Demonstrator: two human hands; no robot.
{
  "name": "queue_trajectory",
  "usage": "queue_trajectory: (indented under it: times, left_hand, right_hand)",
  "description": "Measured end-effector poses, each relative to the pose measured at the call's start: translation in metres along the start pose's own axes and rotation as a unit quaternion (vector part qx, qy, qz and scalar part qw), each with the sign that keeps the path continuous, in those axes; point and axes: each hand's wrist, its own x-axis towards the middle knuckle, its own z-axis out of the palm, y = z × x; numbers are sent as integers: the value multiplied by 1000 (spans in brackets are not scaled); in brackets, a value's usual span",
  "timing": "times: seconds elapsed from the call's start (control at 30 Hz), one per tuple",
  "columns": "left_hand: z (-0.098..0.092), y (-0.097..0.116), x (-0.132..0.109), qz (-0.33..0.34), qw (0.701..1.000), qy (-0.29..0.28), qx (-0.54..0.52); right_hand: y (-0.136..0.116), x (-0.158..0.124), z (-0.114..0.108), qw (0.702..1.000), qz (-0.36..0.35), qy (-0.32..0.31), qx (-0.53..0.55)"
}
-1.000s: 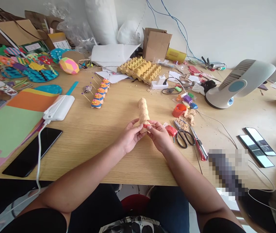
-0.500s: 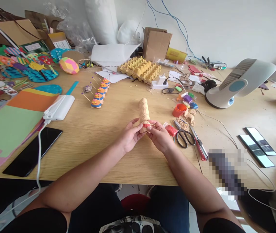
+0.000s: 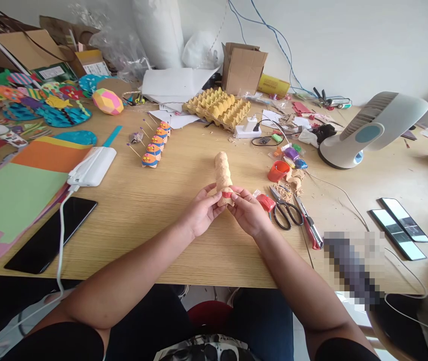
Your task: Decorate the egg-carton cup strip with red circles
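Note:
Both hands grip the near end of a pale, bumpy strip of egg carton (image 3: 222, 168), which points away from me over the table. My left hand (image 3: 206, 208) pinches its left side, fingers curled beneath. On the right side, my right hand (image 3: 247, 208) has its thumb and fingers closed against a patch of red clay (image 3: 227, 194) on the front cup. A packet of red clay (image 3: 265, 202) lies just right of that hand, beside black-handled scissors (image 3: 287, 213) and a red box cutter (image 3: 313, 233). Some fingertips are hidden behind the carton.
A painted orange and blue egg-carton caterpillar (image 3: 155, 145) with sticks stands at the left. Behind are yellow egg trays (image 3: 219, 108) and a power strip (image 3: 247, 130). A white fan (image 3: 364, 130), an orange cup (image 3: 278, 171) and two phones (image 3: 398, 233) occupy the right. A power bank (image 3: 95, 168) rests left.
The carton strip's far end has shifted very slightly left; both hands keep their hold on it. The other person's hand at the far left edge has gone out of view.

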Motion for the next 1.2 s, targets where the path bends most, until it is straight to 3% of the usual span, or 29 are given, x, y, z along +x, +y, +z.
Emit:
queue_trajectory:
  times: [0.5,1.2]
  left_hand:
    - [-3,1,2,7,1000,-14,7]
    - [-9,-2,3,30,999,-24,35]
  right_hand:
    - [-3,0,-1,1000,11,-24,12]
    - [11,0,3,998,-21,6,64]
